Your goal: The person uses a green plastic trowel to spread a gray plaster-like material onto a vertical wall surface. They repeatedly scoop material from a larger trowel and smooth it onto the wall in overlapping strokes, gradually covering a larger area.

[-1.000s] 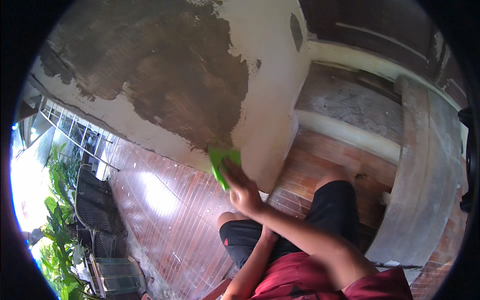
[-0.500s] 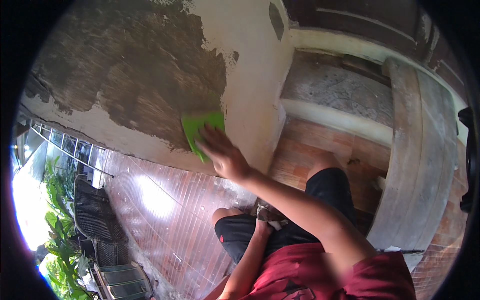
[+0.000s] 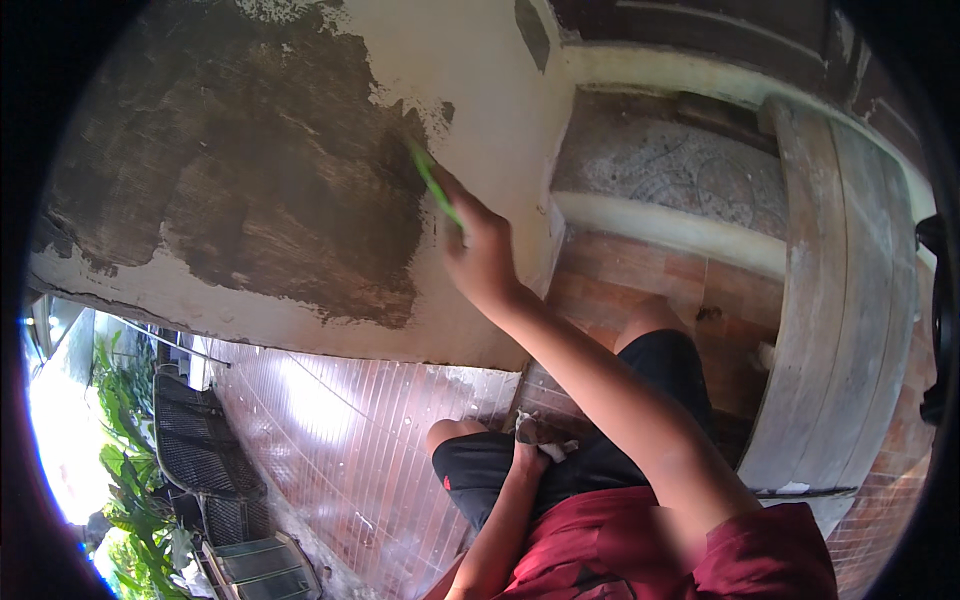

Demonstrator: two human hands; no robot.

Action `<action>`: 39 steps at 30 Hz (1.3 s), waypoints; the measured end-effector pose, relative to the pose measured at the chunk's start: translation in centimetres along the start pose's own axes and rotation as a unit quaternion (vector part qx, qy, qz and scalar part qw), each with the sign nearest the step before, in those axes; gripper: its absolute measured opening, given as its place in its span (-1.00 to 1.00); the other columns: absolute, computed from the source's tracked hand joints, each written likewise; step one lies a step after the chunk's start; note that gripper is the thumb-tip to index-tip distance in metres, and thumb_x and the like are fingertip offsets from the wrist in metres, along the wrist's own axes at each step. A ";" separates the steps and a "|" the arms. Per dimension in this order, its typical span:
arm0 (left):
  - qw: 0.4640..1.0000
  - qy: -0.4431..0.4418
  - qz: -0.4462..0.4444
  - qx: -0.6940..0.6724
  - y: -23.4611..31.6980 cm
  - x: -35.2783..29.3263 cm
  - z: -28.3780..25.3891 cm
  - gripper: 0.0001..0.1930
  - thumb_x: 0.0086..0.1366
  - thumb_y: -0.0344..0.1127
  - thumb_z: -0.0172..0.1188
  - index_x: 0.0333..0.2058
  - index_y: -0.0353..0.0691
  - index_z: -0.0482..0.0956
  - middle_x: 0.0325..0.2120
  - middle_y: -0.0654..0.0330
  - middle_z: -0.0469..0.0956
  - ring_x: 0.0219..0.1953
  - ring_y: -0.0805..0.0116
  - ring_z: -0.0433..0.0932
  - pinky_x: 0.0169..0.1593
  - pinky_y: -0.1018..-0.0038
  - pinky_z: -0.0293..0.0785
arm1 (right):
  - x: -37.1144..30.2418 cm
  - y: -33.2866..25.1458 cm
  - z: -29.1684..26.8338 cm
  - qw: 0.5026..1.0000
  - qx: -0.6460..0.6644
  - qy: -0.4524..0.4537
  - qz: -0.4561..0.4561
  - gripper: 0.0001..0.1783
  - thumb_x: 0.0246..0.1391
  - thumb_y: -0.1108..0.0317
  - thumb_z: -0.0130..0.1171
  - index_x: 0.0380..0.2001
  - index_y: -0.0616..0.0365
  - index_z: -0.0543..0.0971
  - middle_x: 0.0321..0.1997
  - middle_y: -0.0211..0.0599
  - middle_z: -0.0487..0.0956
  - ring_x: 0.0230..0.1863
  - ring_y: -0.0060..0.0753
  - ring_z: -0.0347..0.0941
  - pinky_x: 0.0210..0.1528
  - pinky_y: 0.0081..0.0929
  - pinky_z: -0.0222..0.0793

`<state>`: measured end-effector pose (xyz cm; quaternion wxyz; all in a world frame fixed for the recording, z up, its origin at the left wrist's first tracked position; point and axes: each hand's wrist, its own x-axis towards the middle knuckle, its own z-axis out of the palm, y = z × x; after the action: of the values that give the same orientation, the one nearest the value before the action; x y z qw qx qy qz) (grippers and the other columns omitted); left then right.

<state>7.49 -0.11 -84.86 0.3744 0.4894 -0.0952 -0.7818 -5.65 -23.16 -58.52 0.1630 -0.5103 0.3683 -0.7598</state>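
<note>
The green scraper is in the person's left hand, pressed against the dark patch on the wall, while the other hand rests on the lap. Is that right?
Not quite. The head view shows the green scraper in the right hand, not the left. It is pressed against the dark patch on the wall, and the left hand rests on the lap.

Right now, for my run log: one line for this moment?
right hand: holds green pad on wall | left hand: rests on lap

Dark red short-sleeved shirt (image 3: 640,550), black shorts (image 3: 600,450) — a small red mark near one hem, bare forearms, bare knees, no gloves
</note>
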 end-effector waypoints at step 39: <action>0.996 0.013 -0.024 -0.087 -1.2 1.6 -1.7 -0.69 0.35 -0.08 0.04 -0.06 -0.12 0.45 -0.14 0.09 0.53 -0.11 0.08 0.51 -0.05 0.07 0.50 | -5.4 3.5 -8.9 0.906 -0.053 -0.354 -0.225 -0.53 -0.01 0.39 0.18 0.05 -0.10 0.53 0.24 -0.31 0.43 0.29 -0.28 0.32 0.33 -0.14 0.21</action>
<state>7.92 0.02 -87.40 0.3978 0.4673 -0.0101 -0.7894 -11.78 -18.67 -66.40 0.0800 -0.8232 0.2013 -0.5247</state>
